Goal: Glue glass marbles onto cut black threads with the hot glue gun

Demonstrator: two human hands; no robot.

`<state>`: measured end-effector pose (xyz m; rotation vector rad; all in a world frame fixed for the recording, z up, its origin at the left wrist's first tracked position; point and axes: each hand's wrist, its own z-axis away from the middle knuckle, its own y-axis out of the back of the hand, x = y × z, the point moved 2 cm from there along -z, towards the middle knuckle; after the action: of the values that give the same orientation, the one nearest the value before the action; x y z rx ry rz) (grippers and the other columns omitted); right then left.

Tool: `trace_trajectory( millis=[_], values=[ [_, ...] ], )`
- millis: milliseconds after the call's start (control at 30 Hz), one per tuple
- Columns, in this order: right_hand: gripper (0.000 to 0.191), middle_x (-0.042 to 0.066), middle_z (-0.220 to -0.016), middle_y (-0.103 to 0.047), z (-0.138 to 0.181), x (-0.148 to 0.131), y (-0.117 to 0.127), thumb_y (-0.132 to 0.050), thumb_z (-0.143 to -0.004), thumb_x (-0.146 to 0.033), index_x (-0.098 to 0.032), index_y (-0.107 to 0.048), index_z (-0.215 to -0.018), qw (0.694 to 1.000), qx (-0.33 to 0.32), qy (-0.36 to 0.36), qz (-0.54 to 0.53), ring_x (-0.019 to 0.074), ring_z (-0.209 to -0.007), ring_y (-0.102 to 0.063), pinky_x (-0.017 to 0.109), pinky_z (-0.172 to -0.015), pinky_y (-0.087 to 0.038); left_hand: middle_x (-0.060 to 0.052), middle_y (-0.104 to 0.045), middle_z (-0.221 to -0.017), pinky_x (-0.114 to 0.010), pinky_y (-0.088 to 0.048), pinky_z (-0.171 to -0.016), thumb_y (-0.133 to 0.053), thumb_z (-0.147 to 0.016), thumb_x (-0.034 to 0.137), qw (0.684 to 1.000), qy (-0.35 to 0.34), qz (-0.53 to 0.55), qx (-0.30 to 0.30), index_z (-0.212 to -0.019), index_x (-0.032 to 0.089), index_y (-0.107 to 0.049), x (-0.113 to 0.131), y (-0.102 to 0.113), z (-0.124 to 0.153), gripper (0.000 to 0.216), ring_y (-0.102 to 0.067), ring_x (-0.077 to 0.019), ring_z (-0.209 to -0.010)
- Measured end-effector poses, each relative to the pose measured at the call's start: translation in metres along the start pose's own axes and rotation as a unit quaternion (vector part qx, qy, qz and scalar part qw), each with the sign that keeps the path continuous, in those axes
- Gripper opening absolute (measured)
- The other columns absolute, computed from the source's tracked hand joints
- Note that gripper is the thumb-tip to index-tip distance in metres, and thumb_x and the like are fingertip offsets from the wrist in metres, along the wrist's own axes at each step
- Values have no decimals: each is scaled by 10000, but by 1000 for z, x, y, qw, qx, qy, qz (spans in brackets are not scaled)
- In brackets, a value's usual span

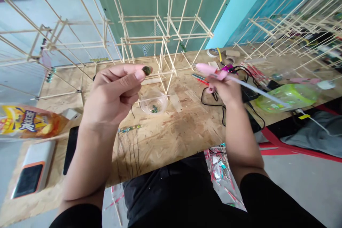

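Between thumb and forefinger, my left hand (114, 91) pinches a dark green glass marble (146, 71), raised over the board table. My right hand (227, 87) is wrapped round a pink hot glue gun (210, 70), its nozzle pointing left toward the wooden sticks. A long white glue stick (256, 91) sticks out of the gun's back end. Below the marble sits a clear plastic bowl (154, 102) with several marbles (154, 109) inside. Nearer to me, a row of marbles (129, 128) lies on the table with dark strings trailing from it.
Frames of thin wooden sticks (145, 38) stand along the back. A snack bag (29, 121), a power bank (33, 167) and a black phone (71, 149) lie at left. Right are black cables (223, 108), a green plastic bottle (288, 98) and a tape roll (213, 52).
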<state>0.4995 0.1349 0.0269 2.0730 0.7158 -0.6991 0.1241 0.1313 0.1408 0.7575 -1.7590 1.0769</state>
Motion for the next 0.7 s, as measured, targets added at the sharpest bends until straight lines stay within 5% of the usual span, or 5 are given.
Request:
trace_trajectory(
  millis=[167,367,500,700],
  values=[
    [507,35,-944,-819,-35,-72,30,-946,-801,-658,-331,-770,-1146,955,89,89,-269,235,-737,-753,401,-619,-654,72,-269,-543,-260,-14,-412,-998,-734,312,999,8,7,30,-708,214,-854,6,-4,3,176,-84,-52,-498],
    [331,-2,-840,-757,-43,-181,16,-936,-861,-619,-325,-790,-899,896,136,220,-360,199,-652,-742,303,-358,-461,92,-180,-586,-233,-44,-399,-982,-765,317,999,-8,13,45,-767,194,-851,16,-5,7,181,-92,-51,-489],
    [180,-60,-767,-795,-21,-201,4,-900,-935,-525,-364,-859,-1004,875,34,236,-421,160,-434,-679,266,-283,-432,110,-196,-570,-201,-61,-390,-1035,-729,404,999,-24,21,38,-775,193,-862,18,-1,10,276,-82,-38,-488],
    [212,3,-792,-798,-2,-206,-1,-1003,-844,-407,-253,-863,-884,869,-5,186,-458,199,-571,-771,296,-382,-573,107,-204,-567,-225,-54,-380,-999,-781,367,998,-34,26,39,-755,183,-834,20,-4,16,249,-55,-38,-481]
  ],
)
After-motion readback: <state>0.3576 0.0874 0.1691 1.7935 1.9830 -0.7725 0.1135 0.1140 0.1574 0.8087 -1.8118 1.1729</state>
